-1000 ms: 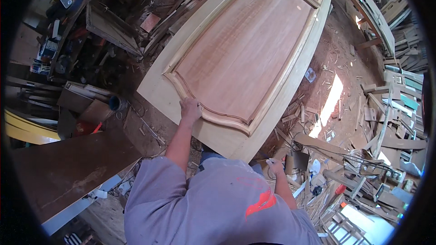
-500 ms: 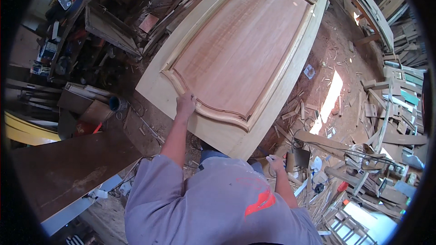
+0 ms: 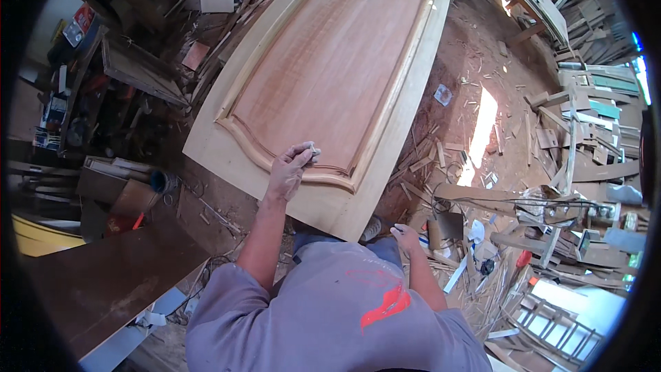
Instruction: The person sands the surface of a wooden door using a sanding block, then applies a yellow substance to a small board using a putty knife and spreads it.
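A wooden door panel [image 3: 323,76] lies in front of me, with a reddish centre and a pale frame. Raised curved moulding [image 3: 330,180] borders the centre at the near end. My left hand [image 3: 286,173] is over that moulding, its fingers pinching a small pale greyish piece [image 3: 315,151] whose kind I cannot make out. Low beside the door's near right corner is my right hand [image 3: 406,238], fingers closed. A small dark bit shows at its fingertips, too small to name.
At the left stands a dark brown board or tabletop [image 3: 117,282]. Wood offcuts [image 3: 420,165] litter the earth floor right of the door. A plank with cables [image 3: 482,196] lies at right, near stacked boards [image 3: 599,117]. Cluttered shelves [image 3: 76,89] stand at far left.
My left hand has lifted and turned from the moulding's lower left curve, bringing the small pale piece into sight. My right hand has shifted slightly. The whole view has swung, moving the door leftward.
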### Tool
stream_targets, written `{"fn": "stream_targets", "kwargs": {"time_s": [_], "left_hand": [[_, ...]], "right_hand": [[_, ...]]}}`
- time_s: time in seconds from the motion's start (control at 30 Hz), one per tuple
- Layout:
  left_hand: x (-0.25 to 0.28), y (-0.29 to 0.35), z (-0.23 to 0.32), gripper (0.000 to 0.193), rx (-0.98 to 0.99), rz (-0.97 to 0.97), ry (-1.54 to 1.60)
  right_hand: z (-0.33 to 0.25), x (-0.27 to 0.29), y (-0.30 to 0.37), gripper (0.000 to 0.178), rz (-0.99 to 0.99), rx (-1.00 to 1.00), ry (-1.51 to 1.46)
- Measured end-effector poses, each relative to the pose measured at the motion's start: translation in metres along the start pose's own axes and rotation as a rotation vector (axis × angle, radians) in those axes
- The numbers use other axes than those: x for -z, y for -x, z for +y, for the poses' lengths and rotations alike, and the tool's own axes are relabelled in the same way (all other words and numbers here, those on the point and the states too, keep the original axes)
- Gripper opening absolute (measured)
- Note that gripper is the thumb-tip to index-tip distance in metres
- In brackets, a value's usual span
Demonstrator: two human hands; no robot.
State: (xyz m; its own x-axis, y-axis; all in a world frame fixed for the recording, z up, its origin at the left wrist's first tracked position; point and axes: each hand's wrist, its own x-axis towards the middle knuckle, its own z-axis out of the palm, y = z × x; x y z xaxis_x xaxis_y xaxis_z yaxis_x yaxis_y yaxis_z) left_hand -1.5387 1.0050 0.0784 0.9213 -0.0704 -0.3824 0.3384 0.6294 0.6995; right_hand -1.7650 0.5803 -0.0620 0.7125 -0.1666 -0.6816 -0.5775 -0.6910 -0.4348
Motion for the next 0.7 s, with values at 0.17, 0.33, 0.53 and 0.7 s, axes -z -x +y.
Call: {"fn": "stream_targets", "kwargs": {"time_s": [0.17,0.33,0.53,0.7], "left_hand": [[-0.061,0.038,-0.038,0.022,0.081,-0.15,0.028],[-0.117,0.079,-0.111,0.024,0.093,-0.183,-0.1],[-0.104,0.092,-0.213,0.033,-0.288,-0.133,-1.254],[0.02,0.033,-0.162,0.05,-0.233,0.729,-1.675]], "right_hand": [[0.054,0.009,0.005,0.055,0.035,0.091,-0.007],[0.15,0.027,0.015,0.048,0.097,0.127,-0.004],[0.271,0.049,0.038,0.047,-0.16,0.013,0.007],[0.399,0.061,0.02,0.043,-0.132,-0.065,0.292]]}}
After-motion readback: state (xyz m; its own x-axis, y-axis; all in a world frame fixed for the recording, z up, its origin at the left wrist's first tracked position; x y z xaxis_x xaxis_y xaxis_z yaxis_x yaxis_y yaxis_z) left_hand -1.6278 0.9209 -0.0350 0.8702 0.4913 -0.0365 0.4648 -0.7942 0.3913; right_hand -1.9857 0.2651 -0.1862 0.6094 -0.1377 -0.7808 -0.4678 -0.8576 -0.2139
